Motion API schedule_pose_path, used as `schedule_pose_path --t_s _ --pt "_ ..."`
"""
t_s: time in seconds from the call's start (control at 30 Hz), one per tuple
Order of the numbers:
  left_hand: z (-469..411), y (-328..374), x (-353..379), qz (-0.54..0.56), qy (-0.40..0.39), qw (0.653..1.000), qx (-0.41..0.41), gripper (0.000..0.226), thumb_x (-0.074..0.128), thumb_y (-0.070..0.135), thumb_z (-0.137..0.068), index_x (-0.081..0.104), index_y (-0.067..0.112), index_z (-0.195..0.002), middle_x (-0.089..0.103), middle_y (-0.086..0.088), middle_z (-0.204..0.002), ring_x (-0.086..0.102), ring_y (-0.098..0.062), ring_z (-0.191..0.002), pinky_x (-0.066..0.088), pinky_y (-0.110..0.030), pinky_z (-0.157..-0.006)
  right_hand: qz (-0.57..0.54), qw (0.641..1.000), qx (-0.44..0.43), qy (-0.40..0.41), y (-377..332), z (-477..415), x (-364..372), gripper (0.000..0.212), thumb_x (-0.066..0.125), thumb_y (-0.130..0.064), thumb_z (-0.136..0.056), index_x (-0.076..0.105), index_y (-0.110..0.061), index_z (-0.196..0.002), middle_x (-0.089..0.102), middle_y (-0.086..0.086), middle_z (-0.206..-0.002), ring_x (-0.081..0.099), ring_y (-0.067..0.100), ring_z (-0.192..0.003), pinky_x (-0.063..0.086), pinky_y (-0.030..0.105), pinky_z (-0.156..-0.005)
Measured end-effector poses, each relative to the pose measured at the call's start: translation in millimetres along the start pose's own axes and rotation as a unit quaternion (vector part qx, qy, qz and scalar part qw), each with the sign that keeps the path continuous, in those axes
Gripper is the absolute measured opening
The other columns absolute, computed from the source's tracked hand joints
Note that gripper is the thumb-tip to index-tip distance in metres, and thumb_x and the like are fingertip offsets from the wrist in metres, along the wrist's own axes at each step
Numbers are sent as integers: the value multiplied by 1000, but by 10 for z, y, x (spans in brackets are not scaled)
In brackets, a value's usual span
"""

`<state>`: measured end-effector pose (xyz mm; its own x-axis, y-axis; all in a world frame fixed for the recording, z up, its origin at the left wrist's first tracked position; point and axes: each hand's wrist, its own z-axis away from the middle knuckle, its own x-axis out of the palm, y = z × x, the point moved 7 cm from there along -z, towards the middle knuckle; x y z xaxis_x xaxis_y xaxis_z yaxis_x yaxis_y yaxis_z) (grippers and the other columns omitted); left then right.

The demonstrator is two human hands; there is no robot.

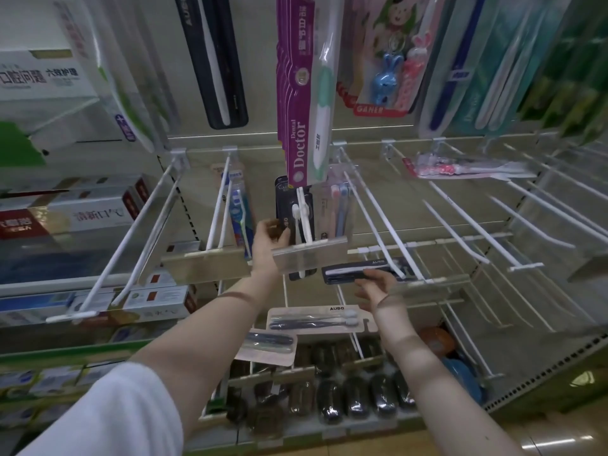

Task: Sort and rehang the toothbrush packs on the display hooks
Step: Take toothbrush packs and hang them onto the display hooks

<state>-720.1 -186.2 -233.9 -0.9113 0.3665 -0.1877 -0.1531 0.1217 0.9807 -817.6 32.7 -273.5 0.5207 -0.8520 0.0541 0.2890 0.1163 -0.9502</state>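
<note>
My left hand (268, 240) grips the left edge of a black toothbrush pack (288, 209) that hangs on the centre white hook (304, 222). My right hand (375, 286) holds a dark navy toothbrush pack (348, 271) flat, just below and right of that hook. Behind the black pack hangs a clear pack of pastel brushes (339, 205). Two pink-backed AUBO packs (316, 319) (268, 345) lie loose on the lower hooks under my arms. A blue brush pack (238, 209) hangs on the hook to the left.
Several bare white hooks (460, 225) jut out to the right; one holds a pink child's brush pack (460, 167) lying across it. Purple Dental Doctor packs (301, 93) hang above. Toothpaste boxes (65, 218) fill the left shelves. Dark wrapped items (332, 399) sit below.
</note>
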Motion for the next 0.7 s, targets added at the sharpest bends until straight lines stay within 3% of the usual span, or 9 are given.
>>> schedule_pose_path --t_s 0.07,0.13,0.23,0.37,0.43,0.53,0.63,0.7 --pt "139 23 -111 -3 36 999 -24 21 46 7 -96 50 7 -117 50 -7 -105 48 -21 -101 41 -29 -95 19 1000 1 20 -1 51 -30 20 42 1 -97 55 -9 -107 59 20 -107 56 23 -74 50 25 -56" --pt "329 -17 -173 -29 12 999 -34 26 42 8 -97 45 7 -124 48 -8 -112 48 -22 -103 39 -32 -97 9 999 -1 32 -11 170 -42 25 43 -1 -97 51 -3 -120 56 17 -112 57 18 -76 49 18 -49" --pt "559 -218 -226 -69 -22 994 -77 33 52 17 -95 44 7 -125 55 -9 -115 54 -25 -107 40 -38 -97 -12 999 -13 46 25 366 -56 21 46 -4 -96 50 -6 -117 59 15 -105 58 9 -70 46 19 -55" --pt "847 -323 -110 -88 -75 989 -89 14 55 5 -90 54 2 -104 57 -20 -99 56 -34 -105 37 -29 -84 -81 994 -1 70 65 641 -109 16 45 4 -94 49 -9 -103 55 7 -77 54 -2 -39 40 12 -39" --pt "1075 -348 -33 -113 -126 982 -89 13 61 7 -88 54 9 -99 57 -8 -93 56 -27 -100 40 -29 -85 -105 991 18 80 99 756 -172 17 45 6 -93 48 -6 -104 55 7 -75 52 -2 -35 39 14 -37" --pt "1377 -324 66 -118 -171 976 -62 15 64 14 -87 54 18 -96 57 3 -91 56 -22 -97 44 -28 -83 -151 984 45 80 133 871 -300 17 45 8 -93 48 -5 -104 55 8 -75 55 7 -45 44 20 -45" --pt "1593 -192 223 -126 -199 971 -37 20 63 13 -89 55 10 -107 56 0 -97 53 -14 -93 34 -11 -76 -184 976 72 90 150 907 -501 15 41 4 -95 49 -8 -101 56 8 -76 51 17 -60 42 26 -55" --pt "1686 -158 387 -126 -203 970 -42 20 63 14 -89 53 13 -106 56 0 -100 56 -17 -100 35 -13 -80 -194 973 78 97 182 901 -699 17 40 2 -96 51 -10 -96 57 8 -77 52 18 -61 43 26 -56"
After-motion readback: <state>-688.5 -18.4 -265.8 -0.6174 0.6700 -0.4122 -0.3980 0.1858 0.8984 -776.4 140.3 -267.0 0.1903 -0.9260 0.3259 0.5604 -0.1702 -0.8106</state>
